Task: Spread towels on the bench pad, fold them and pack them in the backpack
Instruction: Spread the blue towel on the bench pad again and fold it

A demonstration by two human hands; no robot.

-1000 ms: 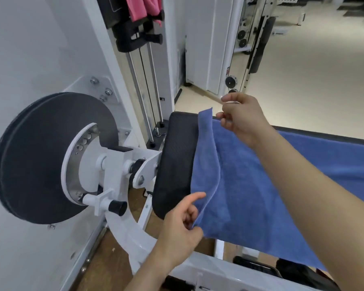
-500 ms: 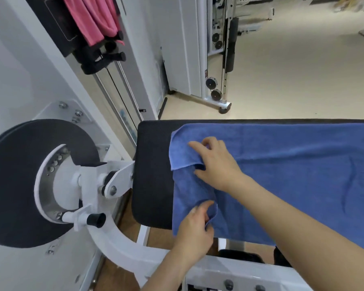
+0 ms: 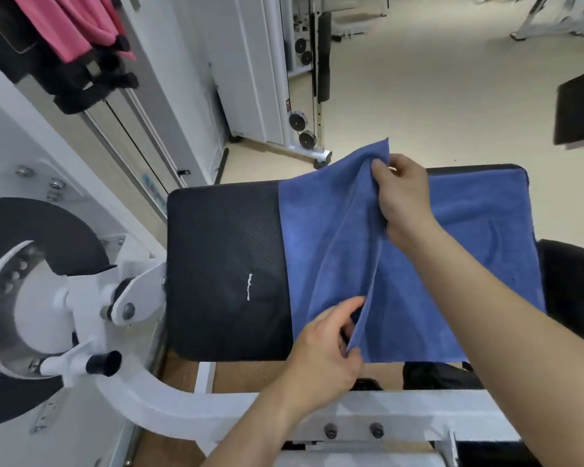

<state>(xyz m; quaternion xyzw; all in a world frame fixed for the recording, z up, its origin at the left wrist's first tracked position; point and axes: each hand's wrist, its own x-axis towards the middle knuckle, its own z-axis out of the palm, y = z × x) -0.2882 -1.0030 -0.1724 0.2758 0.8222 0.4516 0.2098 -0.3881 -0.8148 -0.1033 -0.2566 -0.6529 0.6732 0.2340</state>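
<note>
A blue towel (image 3: 452,264) lies across the right part of the black bench pad (image 3: 223,264). Its left end is lifted and carried over toward the right, so the pad's left half is bare. My right hand (image 3: 402,200) pinches the towel's far corner, held up above the pad's back edge. My left hand (image 3: 324,352) pinches the near corner at the pad's front edge. A pink towel (image 3: 71,25) hangs on the machine at the top left. No backpack is clearly visible.
A white machine frame with a large black disc (image 3: 31,251) and a black-tipped knob (image 3: 103,362) stands left of the pad. A white crossbar (image 3: 385,409) runs below the pad's front edge. Cable machines (image 3: 304,79) stand behind on the beige floor.
Both hands have lifted the towel's left edge by its corners and pulled it to the right, uncovering more of the pad. The view has tilted further down.
</note>
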